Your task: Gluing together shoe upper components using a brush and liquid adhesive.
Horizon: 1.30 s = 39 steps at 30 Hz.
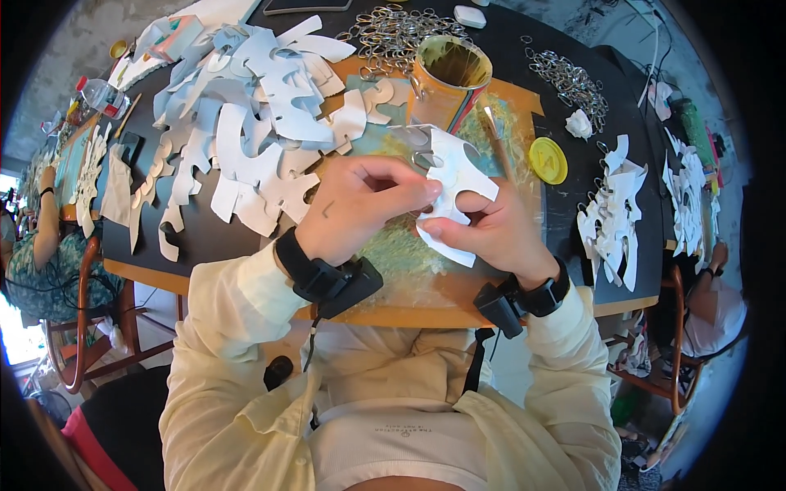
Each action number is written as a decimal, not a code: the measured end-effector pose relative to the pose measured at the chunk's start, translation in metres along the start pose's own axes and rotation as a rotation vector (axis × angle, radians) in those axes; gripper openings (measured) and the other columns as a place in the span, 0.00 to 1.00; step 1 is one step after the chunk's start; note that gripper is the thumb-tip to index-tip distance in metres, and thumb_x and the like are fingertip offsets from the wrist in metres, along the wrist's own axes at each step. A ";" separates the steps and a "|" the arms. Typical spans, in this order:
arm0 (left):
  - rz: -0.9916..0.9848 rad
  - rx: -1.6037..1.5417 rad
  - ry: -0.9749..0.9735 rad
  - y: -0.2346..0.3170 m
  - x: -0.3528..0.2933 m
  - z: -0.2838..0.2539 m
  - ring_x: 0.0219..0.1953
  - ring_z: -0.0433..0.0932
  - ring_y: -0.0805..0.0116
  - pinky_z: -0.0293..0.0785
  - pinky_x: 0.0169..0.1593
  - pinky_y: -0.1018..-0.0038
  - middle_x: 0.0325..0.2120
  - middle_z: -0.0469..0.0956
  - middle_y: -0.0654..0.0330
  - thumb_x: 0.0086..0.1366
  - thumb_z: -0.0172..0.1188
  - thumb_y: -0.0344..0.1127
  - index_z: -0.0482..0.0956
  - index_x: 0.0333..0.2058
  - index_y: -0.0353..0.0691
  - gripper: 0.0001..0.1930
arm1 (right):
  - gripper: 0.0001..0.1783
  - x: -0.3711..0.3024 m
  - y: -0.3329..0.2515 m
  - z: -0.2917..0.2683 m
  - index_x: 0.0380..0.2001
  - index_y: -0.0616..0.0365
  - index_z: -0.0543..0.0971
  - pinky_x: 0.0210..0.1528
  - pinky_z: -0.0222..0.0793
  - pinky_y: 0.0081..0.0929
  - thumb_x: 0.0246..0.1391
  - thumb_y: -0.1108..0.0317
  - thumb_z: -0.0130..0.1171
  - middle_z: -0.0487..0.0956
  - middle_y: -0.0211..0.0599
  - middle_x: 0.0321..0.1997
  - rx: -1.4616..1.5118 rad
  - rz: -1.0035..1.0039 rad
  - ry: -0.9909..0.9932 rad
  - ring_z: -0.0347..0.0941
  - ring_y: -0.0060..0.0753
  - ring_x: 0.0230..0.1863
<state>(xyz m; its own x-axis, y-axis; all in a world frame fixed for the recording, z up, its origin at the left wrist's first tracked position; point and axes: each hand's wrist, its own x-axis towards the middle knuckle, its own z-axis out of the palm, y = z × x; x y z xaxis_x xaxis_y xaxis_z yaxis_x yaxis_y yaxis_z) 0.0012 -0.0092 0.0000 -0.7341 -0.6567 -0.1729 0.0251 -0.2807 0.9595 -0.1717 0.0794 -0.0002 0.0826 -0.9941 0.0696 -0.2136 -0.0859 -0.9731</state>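
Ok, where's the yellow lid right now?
In the head view, the yellow lid lies flat on the table, right of the orange cup, just beyond the right hand.

Your left hand (356, 209) sits curled, knuckles up, thumb and fingertips (426, 190) pinched together toward your right. Your right hand (491, 233) faces it, fingers bent and thumb (438, 231) pressed forward, so the two hands meet at the fingertips in front of your chest. Both forearms come up from the lower edge in pale yellow sleeves, elbows out, wrists angled inward. Each wrist carries a black band with a small black box on it, the left wrist (327, 274) and the right wrist (528, 296) alike.
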 end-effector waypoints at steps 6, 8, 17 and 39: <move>0.032 -0.080 -0.037 -0.005 0.002 -0.005 0.27 0.70 0.82 0.67 0.32 0.84 0.25 0.77 0.66 0.58 0.64 0.34 0.81 0.31 0.32 0.09 | 0.12 0.000 -0.003 0.006 0.32 0.64 0.78 0.30 0.64 0.16 0.46 0.69 0.68 0.77 0.24 0.28 0.078 0.042 0.051 0.69 0.14 0.29; 0.093 -0.028 -0.054 -0.012 0.006 -0.007 0.27 0.71 0.82 0.66 0.32 0.84 0.26 0.77 0.66 0.58 0.64 0.34 0.81 0.31 0.33 0.09 | 0.24 0.000 0.001 0.006 0.47 0.64 0.73 0.35 0.69 0.17 0.45 0.73 0.67 0.80 0.30 0.34 0.307 0.172 0.041 0.74 0.17 0.36; -0.022 0.077 -0.151 -0.002 0.004 -0.009 0.30 0.73 0.78 0.68 0.34 0.80 0.30 0.75 0.64 0.55 0.65 0.27 0.79 0.28 0.35 0.04 | 0.20 0.000 0.001 0.011 0.44 0.63 0.75 0.36 0.69 0.18 0.45 0.76 0.66 0.80 0.28 0.32 0.343 0.127 0.052 0.74 0.16 0.35; 0.018 0.232 -0.152 -0.003 0.008 -0.011 0.23 0.73 0.82 0.63 0.26 0.86 0.18 0.76 0.65 0.54 0.68 0.35 0.76 0.22 0.34 0.12 | 0.18 0.003 0.022 0.009 0.38 0.60 0.78 0.25 0.63 0.20 0.43 0.64 0.69 0.76 0.31 0.21 0.037 0.098 0.002 0.64 0.19 0.21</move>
<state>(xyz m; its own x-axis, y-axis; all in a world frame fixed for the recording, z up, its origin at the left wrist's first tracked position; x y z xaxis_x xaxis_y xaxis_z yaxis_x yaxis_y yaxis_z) 0.0033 -0.0213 -0.0071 -0.8289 -0.5423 -0.1371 -0.1046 -0.0905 0.9904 -0.1673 0.0756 -0.0230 0.0610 -0.9978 -0.0259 -0.1841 0.0143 -0.9828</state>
